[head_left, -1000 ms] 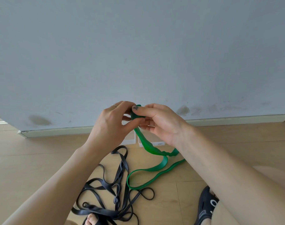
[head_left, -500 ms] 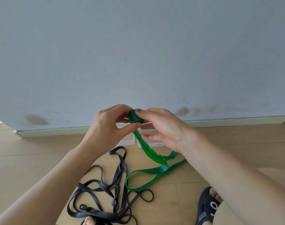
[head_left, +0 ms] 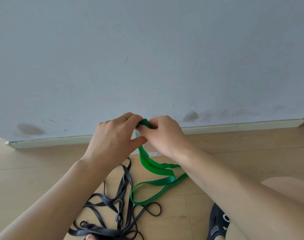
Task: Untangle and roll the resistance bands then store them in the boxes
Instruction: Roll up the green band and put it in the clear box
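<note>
A green resistance band (head_left: 155, 170) hangs from between my hands, its free loop trailing on the wooden floor. Its upper end is wound into a small roll (head_left: 145, 124) held in the air. My left hand (head_left: 115, 140) grips the roll from the left with fingers curled over it. My right hand (head_left: 162, 134) pinches the roll from the right. A tangle of black bands (head_left: 119, 210) lies on the floor below, partly under my left forearm. The boxes are almost wholly hidden behind my hands; only a white corner (head_left: 154, 153) shows.
A grey wall with a pale skirting board (head_left: 234, 126) runs close behind my hands. A black sandal (head_left: 218, 222) on a foot sits at the lower right, and toes (head_left: 90, 237) show at the bottom edge beside the black bands.
My hands have closed in over the green roll and turned it further. The hanging green strip has shortened a little and its floor loop has shifted.
</note>
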